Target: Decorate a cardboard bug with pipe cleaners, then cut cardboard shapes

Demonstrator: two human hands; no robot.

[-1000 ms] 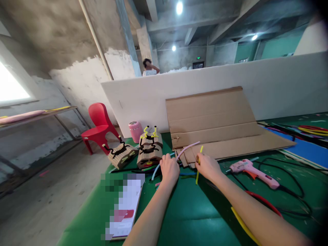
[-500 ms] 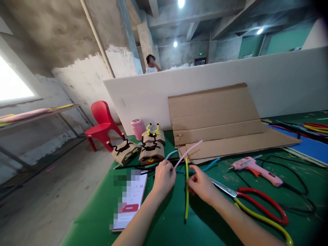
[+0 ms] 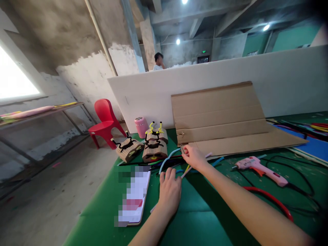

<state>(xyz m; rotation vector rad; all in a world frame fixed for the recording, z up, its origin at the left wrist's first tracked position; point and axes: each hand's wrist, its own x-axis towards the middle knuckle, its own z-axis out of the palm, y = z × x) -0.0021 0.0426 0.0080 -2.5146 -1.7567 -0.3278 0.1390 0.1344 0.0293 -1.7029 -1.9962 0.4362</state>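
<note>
Near, our left hand point(image 3: 170, 190) lies over a lilac strip point(image 3: 185, 173); we cannot tell if it grips. Left, the phone point(image 3: 141, 191) is pixelated, unreadable. Our right arm point(image 3: 238, 200) partly hides a red handle point(image 3: 272, 197); our right hand point(image 3: 192, 158) curls by the cardboard point(image 3: 217, 118), its hold unclear. Far off, a green sign point(image 3: 204, 51) is illegible.

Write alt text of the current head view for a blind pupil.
A person's left hand lies over a lilac stem on a green table; the right hand is by the near edge of a cardboard sheet. Nearby: a phone, cardboard figures, a pink glue gun.
</note>
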